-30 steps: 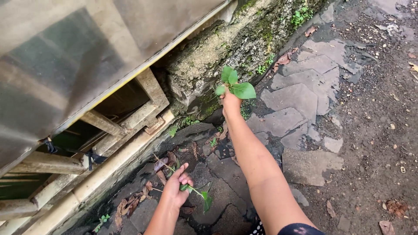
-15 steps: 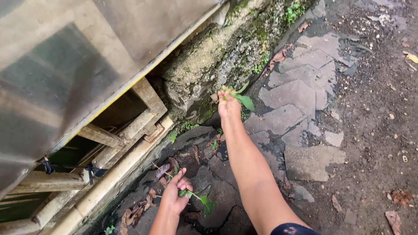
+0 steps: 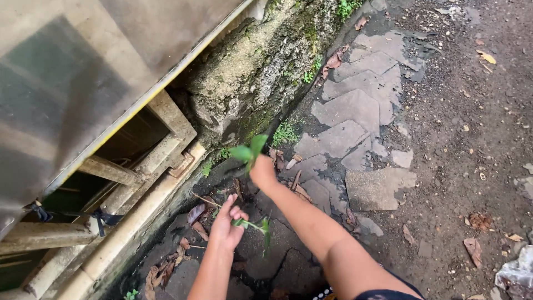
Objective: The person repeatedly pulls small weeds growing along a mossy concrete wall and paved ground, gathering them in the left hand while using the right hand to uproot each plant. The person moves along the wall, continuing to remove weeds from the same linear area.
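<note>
My right hand [image 3: 262, 173] reaches forward and is shut on a green leafy plant [image 3: 249, 151], whose leaves stick out above my fist. It is at the foot of a mossy stone wall [image 3: 261, 66]. My left hand [image 3: 226, 223] is closer to me and lower. It grips a small green weed [image 3: 256, 226] by its thin stem, and the leaves hang to the right of the fingers. Both hands are over dark, damp ground strewn with dry leaves [image 3: 166, 266].
A grey sheet panel [image 3: 83, 72] and a weathered wooden frame [image 3: 133, 183] run along the left. Broken paving slabs [image 3: 350, 111] lie to the right of the wall, with bare dirt [image 3: 472, 111] beyond. Crumpled white plastic [image 3: 516, 272] lies at the bottom right.
My right hand closed on the leafy plant by the wall and drew it down and toward me. My left hand kept its hold on the small weed.
</note>
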